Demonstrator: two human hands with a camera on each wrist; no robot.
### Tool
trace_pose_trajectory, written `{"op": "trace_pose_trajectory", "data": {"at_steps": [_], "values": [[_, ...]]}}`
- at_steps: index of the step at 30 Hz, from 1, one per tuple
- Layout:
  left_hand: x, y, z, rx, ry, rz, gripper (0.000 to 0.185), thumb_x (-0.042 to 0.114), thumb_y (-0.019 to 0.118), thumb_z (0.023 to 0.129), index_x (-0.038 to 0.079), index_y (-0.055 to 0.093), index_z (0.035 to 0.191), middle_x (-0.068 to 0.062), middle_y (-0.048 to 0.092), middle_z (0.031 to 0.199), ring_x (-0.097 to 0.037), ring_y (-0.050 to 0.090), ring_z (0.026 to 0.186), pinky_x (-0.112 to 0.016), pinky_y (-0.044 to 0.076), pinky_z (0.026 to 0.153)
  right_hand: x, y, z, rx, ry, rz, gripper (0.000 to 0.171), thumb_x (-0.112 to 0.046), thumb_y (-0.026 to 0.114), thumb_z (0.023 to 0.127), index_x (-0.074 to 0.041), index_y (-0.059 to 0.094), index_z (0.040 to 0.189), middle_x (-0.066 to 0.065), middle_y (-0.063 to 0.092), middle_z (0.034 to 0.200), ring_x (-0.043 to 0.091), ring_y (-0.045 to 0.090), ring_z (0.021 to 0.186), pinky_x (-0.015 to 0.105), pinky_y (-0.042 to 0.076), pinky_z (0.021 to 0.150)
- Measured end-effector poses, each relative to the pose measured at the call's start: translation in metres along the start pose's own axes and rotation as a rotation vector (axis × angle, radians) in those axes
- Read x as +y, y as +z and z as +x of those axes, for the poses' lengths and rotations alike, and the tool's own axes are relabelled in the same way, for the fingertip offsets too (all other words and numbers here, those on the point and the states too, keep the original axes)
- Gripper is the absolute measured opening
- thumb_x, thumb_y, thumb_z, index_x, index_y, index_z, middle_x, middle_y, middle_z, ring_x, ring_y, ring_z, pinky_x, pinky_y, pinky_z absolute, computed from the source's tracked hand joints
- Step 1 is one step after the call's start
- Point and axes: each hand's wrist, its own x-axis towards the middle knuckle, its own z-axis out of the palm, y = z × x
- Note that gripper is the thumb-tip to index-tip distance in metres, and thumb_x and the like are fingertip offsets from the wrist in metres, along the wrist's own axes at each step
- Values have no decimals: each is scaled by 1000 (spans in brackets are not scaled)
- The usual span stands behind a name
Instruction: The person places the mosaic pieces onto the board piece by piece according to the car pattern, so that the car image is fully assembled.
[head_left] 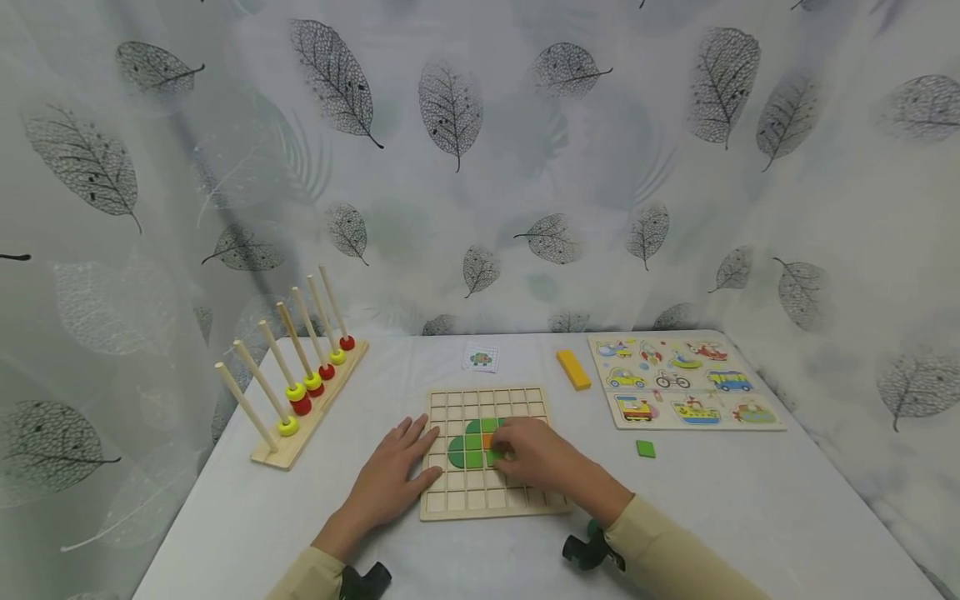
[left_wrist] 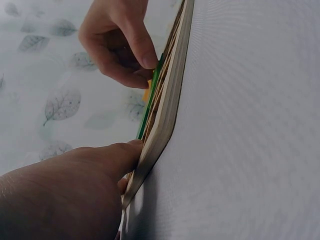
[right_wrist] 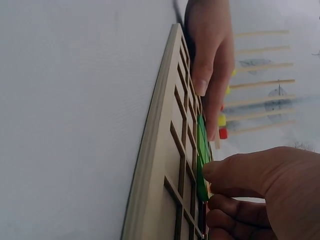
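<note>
A wooden grid board (head_left: 450, 503) lies on the table, with green tiles (head_left: 473, 459), some with rounded edges, and an orange tile (head_left: 487, 441) set in its middle squares. My right hand (head_left: 536, 454) is over the right side of these tiles, its thumb and bent fingers pinching a green tile (right_wrist: 202, 186) close against the grid. In the head view that hand partly hides the pieces under it. My left hand (head_left: 390, 471) rests flat along the board's left edge, fingers straight, thumb on the frame.
At left stands a wooden rack of pegs (head_left: 311, 429) with red and yellow rings. A pattern card (head_left: 481, 357) and a yellow-orange block (head_left: 573, 370) lie behind the board. A vehicle picture puzzle (head_left: 678, 398) sits at right, a loose green square tile (head_left: 646, 449) before it.
</note>
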Motion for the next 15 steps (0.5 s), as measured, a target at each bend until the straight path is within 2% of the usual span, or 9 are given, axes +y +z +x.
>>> {"op": "trace_pose_trajectory", "data": {"at_steps": [8, 15], "values": [[3, -2, 0, 5, 4, 5, 66, 41, 71, 105, 8, 55, 160, -14, 38, 172, -40, 28, 161, -58, 23, 130, -2, 1, 2, 24, -72, -15, 11, -12, 87, 92, -11, 82, 102, -8, 69, 89, 4, 55, 77, 25, 53, 71], [2, -1, -1, 6, 5, 13, 66, 42, 71, 105, 8, 55, 160, -14, 39, 172, -40, 29, 161, -58, 23, 130, -2, -1, 0, 33, -49, -14, 11, -15, 87, 93, -13, 82, 103, -9, 69, 92, 4, 55, 79, 25, 54, 72]]}}
